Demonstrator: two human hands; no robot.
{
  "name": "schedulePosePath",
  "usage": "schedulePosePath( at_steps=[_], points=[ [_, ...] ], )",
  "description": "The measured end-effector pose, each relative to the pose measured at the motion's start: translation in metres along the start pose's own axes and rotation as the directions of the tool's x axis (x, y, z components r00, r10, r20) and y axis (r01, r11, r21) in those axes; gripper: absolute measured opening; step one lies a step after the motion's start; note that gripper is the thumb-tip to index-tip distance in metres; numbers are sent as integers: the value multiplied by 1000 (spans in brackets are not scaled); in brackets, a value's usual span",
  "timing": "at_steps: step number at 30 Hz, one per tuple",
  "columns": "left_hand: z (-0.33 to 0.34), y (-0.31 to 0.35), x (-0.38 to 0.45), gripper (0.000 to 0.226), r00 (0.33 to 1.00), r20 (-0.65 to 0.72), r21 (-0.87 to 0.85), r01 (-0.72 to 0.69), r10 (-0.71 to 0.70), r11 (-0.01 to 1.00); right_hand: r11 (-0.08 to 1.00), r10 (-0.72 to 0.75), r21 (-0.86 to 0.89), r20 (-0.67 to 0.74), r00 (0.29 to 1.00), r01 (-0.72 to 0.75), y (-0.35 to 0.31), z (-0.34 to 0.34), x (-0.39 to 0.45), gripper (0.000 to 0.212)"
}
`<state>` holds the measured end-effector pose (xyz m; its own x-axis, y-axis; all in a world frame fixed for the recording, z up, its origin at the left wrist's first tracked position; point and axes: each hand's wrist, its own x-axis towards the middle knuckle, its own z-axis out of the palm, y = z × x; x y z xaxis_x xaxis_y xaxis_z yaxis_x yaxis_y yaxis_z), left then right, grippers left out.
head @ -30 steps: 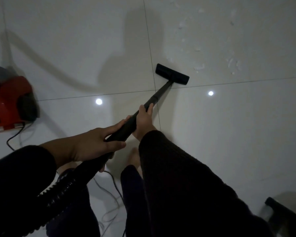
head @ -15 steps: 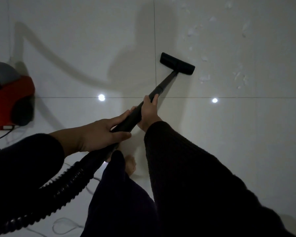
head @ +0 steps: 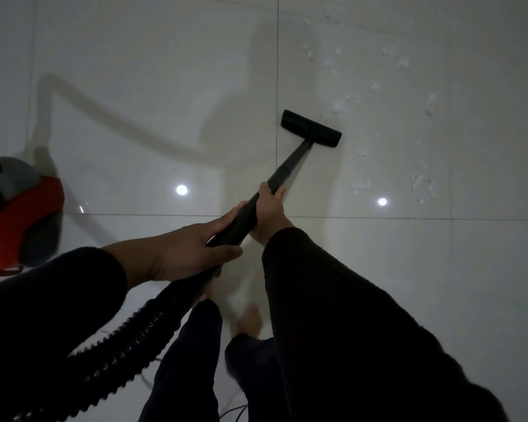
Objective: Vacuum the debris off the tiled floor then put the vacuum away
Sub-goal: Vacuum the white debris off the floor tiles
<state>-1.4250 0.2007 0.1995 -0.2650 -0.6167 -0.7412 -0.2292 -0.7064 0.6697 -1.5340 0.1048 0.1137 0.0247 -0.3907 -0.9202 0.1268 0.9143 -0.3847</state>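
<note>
A black vacuum wand (head: 290, 166) runs from my hands to a flat black floor nozzle (head: 311, 127) lying on the pale tiled floor (head: 153, 95). My left hand (head: 192, 248) grips the wand's lower end where the ribbed black hose (head: 128, 339) joins it. My right hand (head: 270, 213) grips the wand higher up, nearer the nozzle. White scraps of debris (head: 421, 181) lie scattered to the right of and beyond the nozzle. The red and grey vacuum body (head: 22, 226) sits at the left edge.
My dark-trousered legs and a bare foot (head: 250, 322) stand below the hands. A thin power cord (head: 235, 409) lies on the floor near my feet. Two ceiling-light reflections (head: 181, 189) shine on the glossy tiles.
The nozzle has slid forward and to the right across the tile joint, closer to the white scraps. I have stepped forward; both hands keep their grip on the wand.
</note>
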Motion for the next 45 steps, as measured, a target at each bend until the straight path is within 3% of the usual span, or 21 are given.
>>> schedulePosePath(
  at_steps=[9,14,24,38,45],
  points=[
    [-1,41,46,71,997,-71,-43,-22,19,999,994,-35,-105,43,998,39,-62,-6,31,63],
    [1,78,74,68,996,-71,-189,33,-47,981,991,-25,-130,44,999,31,-104,-15,55,64],
    [-4,138,121,67,983,-163,-301,28,-80,953,978,6,-209,98,995,15,-180,-14,87,64],
    [-37,160,153,72,973,-208,-303,38,-105,952,964,-7,-261,150,989,46,-227,17,109,64],
    [-76,164,163,71,983,-158,-339,30,-89,940,960,-15,-278,93,996,41,-236,48,128,64]
  ],
)
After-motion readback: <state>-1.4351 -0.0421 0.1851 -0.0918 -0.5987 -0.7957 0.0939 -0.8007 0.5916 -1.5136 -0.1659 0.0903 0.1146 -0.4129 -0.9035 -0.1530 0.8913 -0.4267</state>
